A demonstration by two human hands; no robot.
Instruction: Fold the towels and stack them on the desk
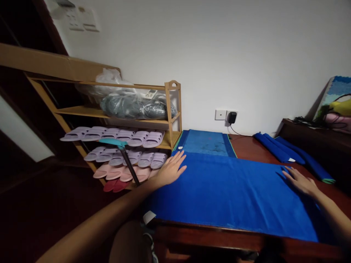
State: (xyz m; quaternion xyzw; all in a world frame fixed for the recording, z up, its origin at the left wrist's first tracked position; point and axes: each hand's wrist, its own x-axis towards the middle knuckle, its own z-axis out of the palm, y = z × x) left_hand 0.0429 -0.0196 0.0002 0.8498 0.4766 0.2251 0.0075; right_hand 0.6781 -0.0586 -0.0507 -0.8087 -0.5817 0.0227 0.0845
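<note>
The head view shows a blue towel (233, 197) spread across a reddish-brown wooden table (260, 151), reaching its front edge, with a few shallow creases toward the right. Behind it, partly covered by it, lies a blue mat with green edging (207, 141) and a paler, stained middle. Folded blue cloths (276, 149) rest at the table's right rear, beside a dark cabinet (315, 140). A black power adapter (232, 117) sits in an outlet on the white wall (219, 54). To the left stands a wooden shoe rack (168, 109) with rows of lilac slippers (93, 133), pink slippers (115, 171) and red slippers (115, 185); clear plastic bags (131, 106) fill an upper shelf.

The left hand (170, 171) is over the towel's left side, palm down, fingers extended and thumb apart, holding nothing. The right hand (300, 180) is at the right side, fingers loosely outstretched and slightly parted, also ungripping. Whether either palm presses on the fabric, I cannot tell.
</note>
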